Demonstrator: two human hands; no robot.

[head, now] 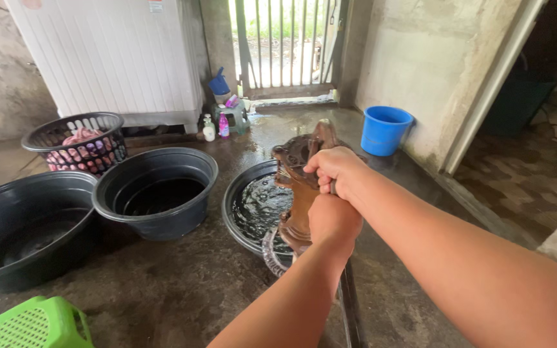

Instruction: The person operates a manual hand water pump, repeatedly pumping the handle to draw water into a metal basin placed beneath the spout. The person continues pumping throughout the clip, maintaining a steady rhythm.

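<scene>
A rusty brown hand water pump (298,193) stands in front of me. My right hand (331,171) is closed around its handle near the top. My left hand (333,219) grips the same handle just below. Water pours from the spout into a black basin (238,201) right behind the pump; the water there is rippling. The handle itself is mostly hidden under my fingers.
Two more black basins (156,190) (27,225) sit to the left on the wet concrete floor. A black laundry basket (75,142) with pink cloth, a blue bucket (385,129), bottles (217,125) by a white appliance, and a green plastic basket (33,325) are around.
</scene>
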